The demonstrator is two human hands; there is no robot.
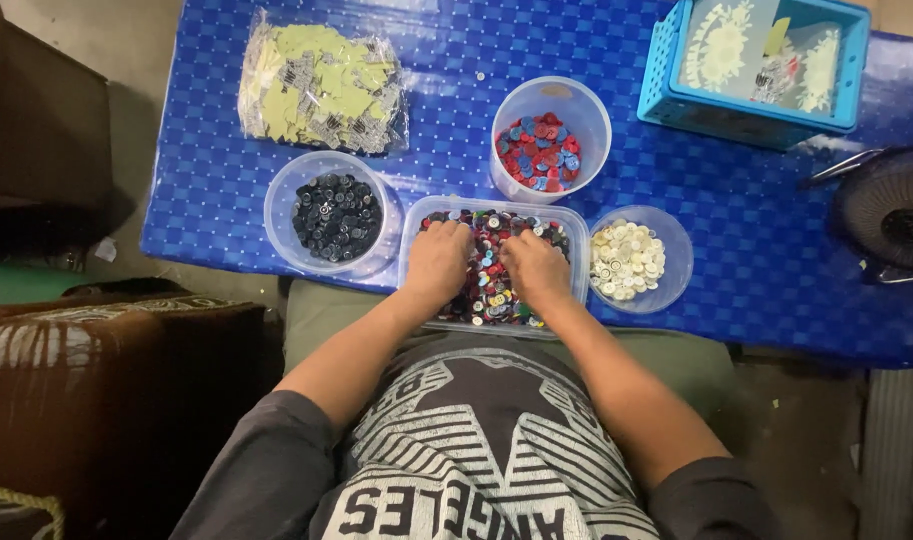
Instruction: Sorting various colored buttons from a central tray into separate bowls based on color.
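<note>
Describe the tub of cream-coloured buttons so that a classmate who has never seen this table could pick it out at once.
Start at the blue checked table and find the rectangular tray of mixed buttons at its near edge, where both hands are buried. The tub of cream buttons stands just beside the right hand. It alone holds pale buttons; the other round tubs hold black or red-and-blue ones.
</note>
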